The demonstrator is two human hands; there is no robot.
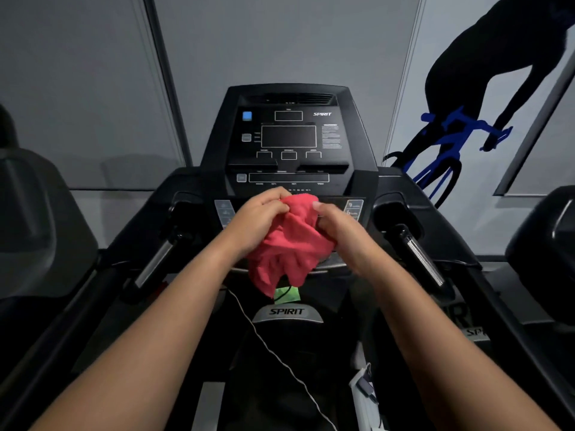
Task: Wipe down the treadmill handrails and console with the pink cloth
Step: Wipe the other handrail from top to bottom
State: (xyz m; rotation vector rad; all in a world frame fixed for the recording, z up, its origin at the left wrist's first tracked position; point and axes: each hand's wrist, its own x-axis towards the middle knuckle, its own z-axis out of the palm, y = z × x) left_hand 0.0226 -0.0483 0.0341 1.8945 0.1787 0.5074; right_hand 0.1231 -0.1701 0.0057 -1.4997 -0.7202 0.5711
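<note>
A crumpled pink cloth [287, 244] hangs in front of the lower part of the black treadmill console [289, 135]. My left hand [259, 216] grips its upper left edge with curled fingers. My right hand [339, 230] pinches its upper right side. The cloth's lower folds droop below both hands and hide the middle of the button panel. The left handrail grip [155, 259] with its silver sensor strip slants down at the left, and the right handrail grip [420, 256] mirrors it at the right. Neither hand touches a handrail.
A thin white cord [280, 359] runs across the treadmill's motor cover [286, 312]. A green tag [287, 295] shows below the cloth. Neighbouring dark machines stand at the left [37, 219] and right [547, 244]. A cyclist graphic [460, 132] covers the grey wall.
</note>
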